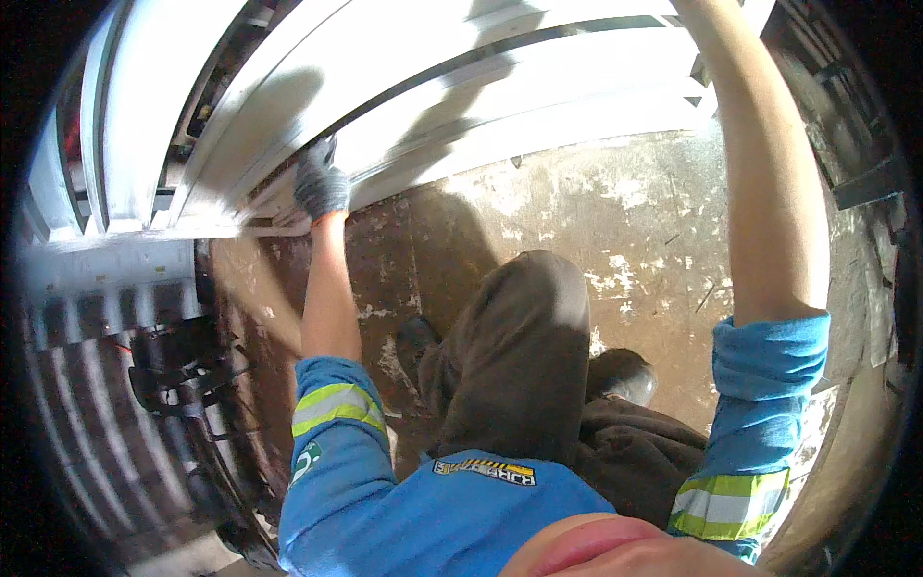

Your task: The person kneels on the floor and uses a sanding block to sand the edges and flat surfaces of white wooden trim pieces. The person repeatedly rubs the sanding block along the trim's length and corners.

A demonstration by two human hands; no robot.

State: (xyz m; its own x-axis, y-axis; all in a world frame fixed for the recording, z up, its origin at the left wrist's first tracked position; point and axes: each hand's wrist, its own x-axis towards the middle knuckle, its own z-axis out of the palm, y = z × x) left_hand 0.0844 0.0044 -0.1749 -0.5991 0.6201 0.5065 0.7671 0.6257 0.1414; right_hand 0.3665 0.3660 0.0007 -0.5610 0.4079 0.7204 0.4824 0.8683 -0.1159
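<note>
My left hand, in a grey knit glove with an orange cuff edge, is at the near left end of a white metal slat. Its fingers look curled over the slat's edge, though their tips are partly hidden. Further right, a second long white slat runs across under bright light, with a dark gap between the two. My bare right forearm reaches up past the right end of the slats. The right hand lies beyond the top edge of the picture.
Worn brown floor with pale flaked patches spreads below the slats, around my bent knee and dark boots. A ribbed pale panel and a black object with bars stand at left. Dark metal parts line the right rim.
</note>
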